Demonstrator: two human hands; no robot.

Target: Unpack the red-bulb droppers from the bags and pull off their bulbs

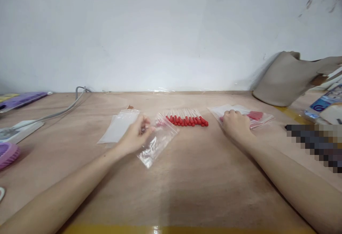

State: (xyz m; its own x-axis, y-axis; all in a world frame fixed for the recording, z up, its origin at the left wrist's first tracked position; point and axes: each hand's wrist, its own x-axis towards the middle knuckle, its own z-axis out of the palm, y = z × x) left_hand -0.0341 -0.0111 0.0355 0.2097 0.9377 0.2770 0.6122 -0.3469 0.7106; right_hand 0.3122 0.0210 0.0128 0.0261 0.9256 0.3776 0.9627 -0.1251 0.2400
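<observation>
My left hand [137, 134] is closed, with thumb and fingertips pinched at the edge of a clear zip bag [157, 145] that slants over the table. Close behind that hand lie flat white sheets or bags [116, 127]. A row of red-tipped white sticks [187, 118] lies side by side between my two hands. My right hand [236, 123] rests with curled fingers on a flat clear bag [263, 120] by a pink-red bundle [255, 115]. Its fingertips are hidden behind the knuckles, so what they grip cannot be seen.
A grey cable [61, 111] runs to a white box [24, 130] at left, near a pink fan-like object [8, 154] and a purple packet [24, 99]. At the right a beige bag [280, 81] leans on the wall, beside a blue-white package [327, 100].
</observation>
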